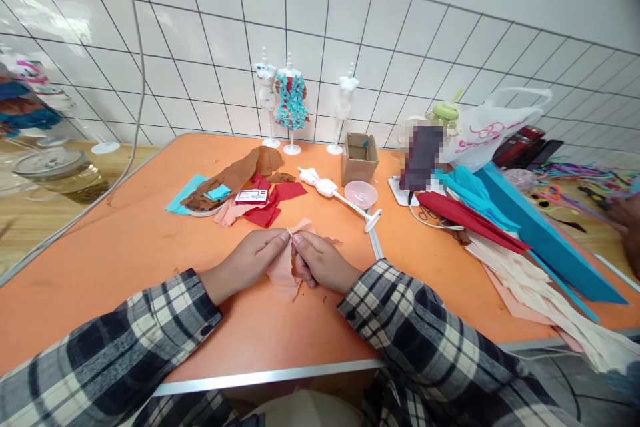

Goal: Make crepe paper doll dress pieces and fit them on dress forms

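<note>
Between my two hands, at the middle of the orange table (150, 247), is a thin piece of peach crepe paper (283, 275) with ragged edges. My left hand (250, 259) is closed, pinching the paper's upper part between thumb and fingers. Close beside it, my right hand (327, 260) is also closed on the paper, its thumb near the left fingertips. A tiny pale sliver (289, 232) sticks up between the thumbs; its kind is too small to tell. Just beyond the hands lies a white mini mannequin (320, 183) on its side.
Brown crepe paper (233, 180), red scraps (265, 213) and a small box (251, 197) lie left. Mini dress forms (291, 100) stand by the wall. A cardboard box (359, 163), pink bowl (361, 195), blurred-out phone (423, 157) and red paper strip (475, 220) are right.
</note>
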### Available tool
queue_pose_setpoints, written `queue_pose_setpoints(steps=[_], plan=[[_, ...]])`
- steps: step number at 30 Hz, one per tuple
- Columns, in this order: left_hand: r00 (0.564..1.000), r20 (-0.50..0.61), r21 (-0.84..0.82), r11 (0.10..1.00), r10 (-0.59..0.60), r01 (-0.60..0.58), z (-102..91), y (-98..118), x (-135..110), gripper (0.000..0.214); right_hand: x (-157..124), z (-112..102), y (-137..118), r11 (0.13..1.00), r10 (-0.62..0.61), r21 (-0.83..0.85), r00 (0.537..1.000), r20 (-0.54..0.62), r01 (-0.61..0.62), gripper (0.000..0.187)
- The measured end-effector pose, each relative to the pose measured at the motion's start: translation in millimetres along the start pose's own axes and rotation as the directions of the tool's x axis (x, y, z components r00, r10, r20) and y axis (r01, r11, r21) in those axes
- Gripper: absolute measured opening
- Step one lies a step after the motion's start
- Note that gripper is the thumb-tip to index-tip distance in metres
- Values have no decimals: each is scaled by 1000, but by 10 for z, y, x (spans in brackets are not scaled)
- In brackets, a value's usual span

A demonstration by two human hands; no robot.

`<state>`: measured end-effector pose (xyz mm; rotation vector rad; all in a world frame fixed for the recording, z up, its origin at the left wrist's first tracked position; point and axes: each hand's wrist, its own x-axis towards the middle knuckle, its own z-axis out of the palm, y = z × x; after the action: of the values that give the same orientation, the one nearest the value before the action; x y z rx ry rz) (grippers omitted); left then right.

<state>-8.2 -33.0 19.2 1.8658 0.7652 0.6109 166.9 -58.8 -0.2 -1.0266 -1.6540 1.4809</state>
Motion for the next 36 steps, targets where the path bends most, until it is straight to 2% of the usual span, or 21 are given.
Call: queue_pose_setpoints(steps=[3, 8, 13, 15, 18, 20, 22, 25, 27, 30, 32, 34, 36], plan=[[1000, -18, 65, 998, 10, -9, -12, 4, 0, 44, -5, 21, 0, 1000, -11, -11, 1000, -18, 10, 39], [1000, -22, 72, 997, 6, -5, -18, -6, 3, 46, -8, 40, 0, 1000, 14, -8, 999, -49, -14, 34], [998, -47, 81, 996, -40, 44, 4, -34, 1, 46, 13, 68, 49, 1000, 17, 26, 999, -40, -16, 35], [993, -95, 97, 992, -65, 75, 6, -59, 7, 44, 14, 52, 43, 997, 39, 66, 999, -31, -37, 35], [956, -268, 75, 986, -124, 149, -25, -106, 24, 42, -6, -69, -18, 977, 70, 200, 998, 0, -69, 36], [917, -361, -21, 985, -168, 173, -71, -144, 35, 41, -26, -215, -73, 936, 78, 343, 997, 3, -74, 40], [910, -362, -154, 976, -202, 156, -121, -192, 43, 41, -39, -376, -106, 894, 86, 445, 994, -60, -50, 43], [939, -282, -259, 958, -196, 122, -166, -271, 72, 40, -23, -544, -61, 913, 80, 407, 981, -175, -2, 42], [941, -290, -189, 974, -176, 123, -169, -314, 122, 37, 13, -569, 23, 946, 100, 321, 981, -167, -42, 39], [901, -412, 18, 987, -136, 157, -170, -340, 231, 33, 81, -519, 151, 980, 121, 177, 979, -163, -92, 35], [887, -458, 207, 964, -57, 169, -184, -320, 285, 33, 118, -478, 200, 984, 141, 132, 971, -192, -117, 32], [884, -461, 469, 867, 75, 171, -203, -267, 286, 43, 140, -458, 218, 983, 157, 133, 961, -226, -129, 29], [882, -431, 692, 697, 191, 187, -213, -189, 224, 44, 147, -458, 219, 981, 155, 152, 957, -244, -120, 27]])
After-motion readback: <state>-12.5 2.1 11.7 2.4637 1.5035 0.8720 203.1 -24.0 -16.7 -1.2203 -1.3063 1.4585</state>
